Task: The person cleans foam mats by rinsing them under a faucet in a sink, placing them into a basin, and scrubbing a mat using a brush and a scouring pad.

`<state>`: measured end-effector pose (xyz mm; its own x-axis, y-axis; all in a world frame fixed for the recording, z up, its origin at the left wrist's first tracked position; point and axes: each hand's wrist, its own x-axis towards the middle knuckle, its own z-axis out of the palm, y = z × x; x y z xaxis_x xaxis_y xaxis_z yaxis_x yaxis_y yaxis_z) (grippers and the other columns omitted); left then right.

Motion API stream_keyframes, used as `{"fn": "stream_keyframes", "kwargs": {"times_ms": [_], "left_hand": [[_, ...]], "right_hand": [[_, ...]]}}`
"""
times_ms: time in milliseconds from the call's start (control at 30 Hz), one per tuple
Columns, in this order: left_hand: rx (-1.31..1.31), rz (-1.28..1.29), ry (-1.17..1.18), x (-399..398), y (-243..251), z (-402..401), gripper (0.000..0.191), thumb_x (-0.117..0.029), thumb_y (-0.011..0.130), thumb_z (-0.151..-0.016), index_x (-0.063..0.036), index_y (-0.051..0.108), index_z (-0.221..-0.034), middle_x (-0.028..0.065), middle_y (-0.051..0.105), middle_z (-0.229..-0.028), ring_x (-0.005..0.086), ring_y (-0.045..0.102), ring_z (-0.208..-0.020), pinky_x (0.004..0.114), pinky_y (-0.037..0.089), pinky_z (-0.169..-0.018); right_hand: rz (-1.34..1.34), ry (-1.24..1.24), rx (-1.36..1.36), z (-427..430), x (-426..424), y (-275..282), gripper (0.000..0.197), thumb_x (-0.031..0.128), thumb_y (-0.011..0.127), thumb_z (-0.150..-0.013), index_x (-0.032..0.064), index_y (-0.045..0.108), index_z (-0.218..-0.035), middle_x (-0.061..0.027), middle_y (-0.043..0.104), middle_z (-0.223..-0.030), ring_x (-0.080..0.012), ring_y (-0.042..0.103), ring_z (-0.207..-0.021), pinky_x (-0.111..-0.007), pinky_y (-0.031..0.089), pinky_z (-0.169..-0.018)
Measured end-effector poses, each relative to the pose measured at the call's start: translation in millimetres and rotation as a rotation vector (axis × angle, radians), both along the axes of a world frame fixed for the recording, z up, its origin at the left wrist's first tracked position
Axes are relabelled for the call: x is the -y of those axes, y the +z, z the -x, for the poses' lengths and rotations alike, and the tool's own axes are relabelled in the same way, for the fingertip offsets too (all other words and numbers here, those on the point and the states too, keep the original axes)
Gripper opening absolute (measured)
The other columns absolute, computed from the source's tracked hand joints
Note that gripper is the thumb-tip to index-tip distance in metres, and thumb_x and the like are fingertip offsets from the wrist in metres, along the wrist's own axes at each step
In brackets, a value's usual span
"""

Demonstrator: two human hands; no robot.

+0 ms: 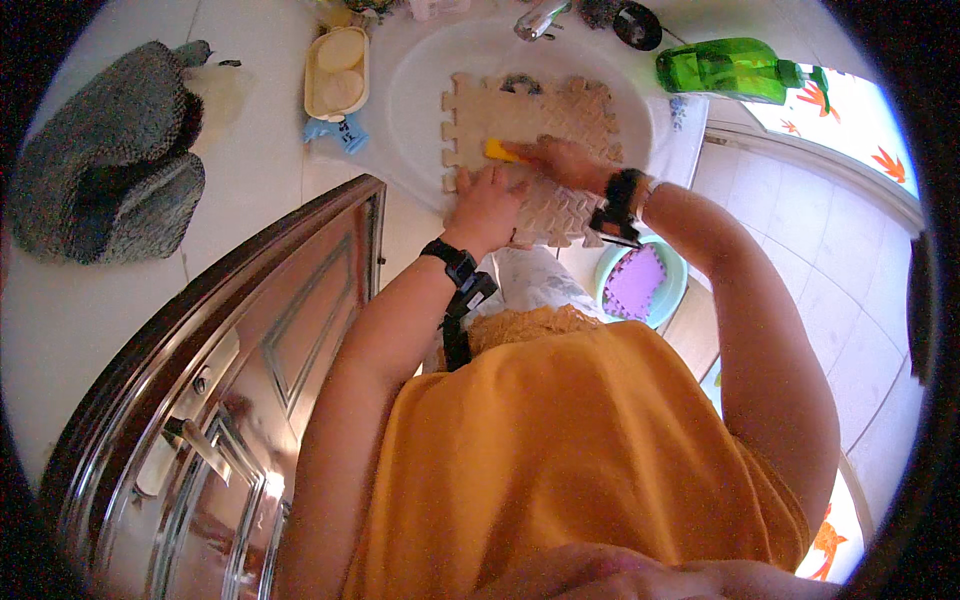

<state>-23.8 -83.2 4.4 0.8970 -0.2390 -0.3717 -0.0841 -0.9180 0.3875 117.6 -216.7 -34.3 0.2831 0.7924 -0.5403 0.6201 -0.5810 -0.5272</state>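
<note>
A beige interlocking foam mat tile with toothed edges lies across the white washbasin. Its right part shows a raised tread pattern. My right hand grips a small yellow brush or scrubber, whose kind I cannot make out, against the tile's surface. Flat on the tile's near left part rests my left hand, fingers spread and holding nothing. Both wrists carry black straps with small devices. Part of the tile under my hands and right forearm is hidden.
A chrome faucet rises behind the basin. On the rim stand a soap dish and a green pump bottle. A grey towel hangs left, above a brown door. Below, a mint basin holds purple foam tiles.
</note>
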Motion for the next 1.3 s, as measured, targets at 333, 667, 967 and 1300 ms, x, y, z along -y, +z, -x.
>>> {"fn": "stream_keyframes", "kwargs": {"times_ms": [333,667,967,1300], "left_hand": [[0.152,-0.084,0.027,5,-22,8,0.057,-0.038,0.067,-0.066,-0.0185,0.052,-0.118,0.0132,0.046,-0.115,0.0303,0.037,-0.113,0.057,0.024,-0.094],[0.067,-0.069,-0.029,3,-24,3,0.071,-0.049,0.068,-0.061,-0.0217,0.048,-0.123,0.0154,0.043,-0.119,0.0340,0.037,-0.114,0.059,0.021,-0.096],[0.053,-0.040,-0.057,8,-11,-4,0.071,-0.049,0.070,-0.057,-0.0215,0.051,-0.119,0.0142,0.045,-0.116,0.0325,0.038,-0.112,0.058,0.022,-0.095],[0.130,-0.003,-0.045,14,-15,-4,0.065,-0.045,0.066,-0.064,-0.0234,0.048,-0.123,0.0161,0.045,-0.117,0.0353,0.037,-0.112,0.058,0.023,-0.095]], "right_hand": [[-0.062,0.015,-0.185,9,-16,8,0.043,0.016,0.045,-0.088,0.0188,0.041,-0.130,-0.0161,0.053,-0.112,-0.0289,0.052,-0.099,-0.034,0.040,-0.087],[-0.238,-0.222,-0.074,-4,-30,-40,0.046,0.014,0.050,-0.085,0.0202,0.041,-0.129,-0.0168,0.056,-0.109,-0.0289,0.055,-0.096,-0.034,0.041,-0.084],[-0.207,-0.445,-0.048,-19,-67,-14,0.046,0.016,0.051,-0.084,0.0241,0.042,-0.129,-0.0187,0.055,-0.104,-0.0340,0.053,-0.094,-0.037,0.042,-0.081],[-0.403,-0.368,0.076,-17,-43,-53,0.052,0.019,0.049,-0.086,0.0262,0.032,-0.135,-0.0207,0.056,-0.098,-0.0321,0.055,-0.085,-0.037,0.044,-0.074]]}}
